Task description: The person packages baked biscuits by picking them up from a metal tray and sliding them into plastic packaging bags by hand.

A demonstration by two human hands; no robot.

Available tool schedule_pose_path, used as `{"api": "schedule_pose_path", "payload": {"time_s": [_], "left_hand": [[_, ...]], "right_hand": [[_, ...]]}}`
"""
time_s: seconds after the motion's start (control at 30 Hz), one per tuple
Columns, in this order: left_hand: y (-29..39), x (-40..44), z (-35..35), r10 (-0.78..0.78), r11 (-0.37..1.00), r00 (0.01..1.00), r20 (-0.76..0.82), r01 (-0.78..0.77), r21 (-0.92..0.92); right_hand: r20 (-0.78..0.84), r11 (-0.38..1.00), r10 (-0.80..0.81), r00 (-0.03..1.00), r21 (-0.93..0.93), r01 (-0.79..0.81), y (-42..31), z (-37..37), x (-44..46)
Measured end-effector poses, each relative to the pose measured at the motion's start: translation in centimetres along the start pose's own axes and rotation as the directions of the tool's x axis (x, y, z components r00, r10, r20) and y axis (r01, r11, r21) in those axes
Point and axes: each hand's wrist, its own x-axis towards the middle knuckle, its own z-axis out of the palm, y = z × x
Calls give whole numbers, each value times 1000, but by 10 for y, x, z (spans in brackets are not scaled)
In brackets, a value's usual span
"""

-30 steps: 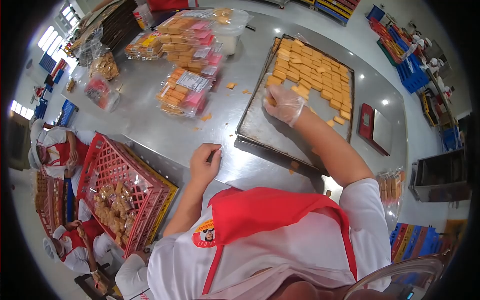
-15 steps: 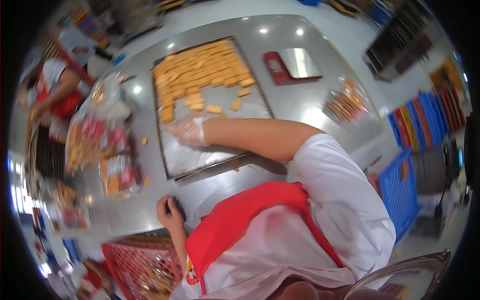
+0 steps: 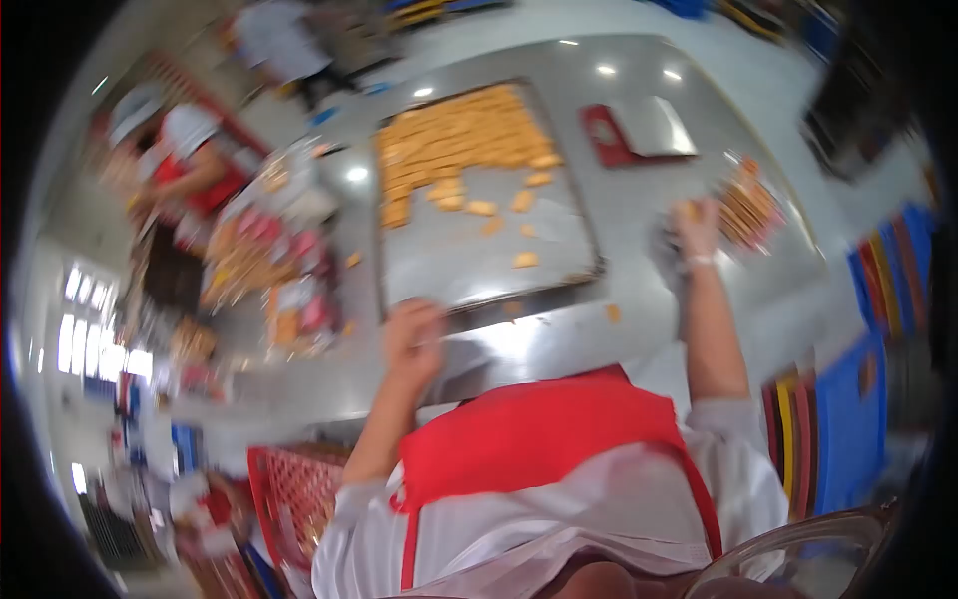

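Observation:
A baking tray [image 3: 469, 270] lies on the steel table, its far part covered with rows of golden rectangular pastry pieces [image 3: 459, 130]. A few loose pieces are scattered over the tray's bare part. My right hand [image 3: 696, 232], in a clear glove, is right of the tray with its fingers closed on a small yellow-orange pastry piece [image 3: 691, 210]. Just beside it lies a clear bag of pastry pieces [image 3: 746, 210]. My left hand [image 3: 414, 334] is at the tray's near left corner. Motion blurs its fingers, so their state does not show.
A red scale with a metal plate [image 3: 649, 130] stands at the far right of the table [image 3: 539, 349]. Filled plastic bags [image 3: 289, 260] are piled on the left. A red basket [image 3: 299, 499] is below the near edge, with blue crates [image 3: 848, 429] on the right. A co-worker [image 3: 195, 160] stands at left.
My right hand has gone from the tray to the bag on the right. My left hand has risen from the table's near edge to the tray corner. The view has shifted.

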Motion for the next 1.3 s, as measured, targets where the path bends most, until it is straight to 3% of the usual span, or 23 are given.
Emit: {"api": "schedule_pose_path", "payload": {"time_s": [0.03,0.07,0.13,0.17,0.2,0.27,0.33,0.4,0.5,0.57,0.7,0.8,0.93,1.0,1.07,1.13,1.27,1.3], "left_hand": [[0,2,4,98,993,983,155,-86,-83],[19,18,4,245,970,945,218,-237,-62],[30,22,2,318,948,922,220,-308,-82],[30,24,-7,339,941,920,195,-329,-83],[26,24,-22,291,956,945,153,-292,-15],[12,15,-46,205,974,978,41,-208,93],[-9,4,-82,131,949,977,-169,-74,307],[-26,-10,-121,109,889,905,-412,97,447],[-66,-35,-194,230,721,725,-650,321,614],[-89,-53,-250,166,505,673,-721,569,648],[-166,-98,-351,-83,217,459,-885,875,433],[-186,-95,-382,-324,-113,305,-896,927,357],[-223,-102,-397,-561,-258,161,-812,898,356],[-230,-102,-390,-569,-272,150,-808,893,357],[-280,-131,-411,-614,-335,222,-757,796,505],[-230,-95,-385,-588,-342,101,-803,868,359],[-224,-95,-382,-597,-279,266,-757,816,506],[-229,-99,-390,-624,-264,337,-705,758,596]], "right_hand": [[-41,996,-38,998,-84,35,-1,-6,-5],[47,997,21,999,68,-24,-11,-7,-10],[222,921,137,965,331,-207,-32,-10,-20],[160,989,-14,987,151,-10,-8,0,-14],[94,984,-165,982,-56,171,18,11,-8],[155,985,-124,980,-97,140,9,9,-13],[240,999,-48,970,7,48,2,10,-15],[345,977,10,938,195,-82,-18,2,-20],[359,975,63,931,178,-134,-36,5,-20],[312,980,58,948,165,-114,-49,7,-19],[381,963,6,925,246,-107,-33,21,1],[417,949,19,909,278,-148,-25,23,4],[436,931,49,899,306,-199,-39,20,-3],[429,936,67,901,285,-205,-40,17,-7],[408,940,72,910,276,-198,-39,21,-5],[379,960,90,921,213,-182,-42,23,-4],[393,956,112,913,208,-207,-36,23,-5],[359,991,71,931,79,-107,-44,21,-4]]}}
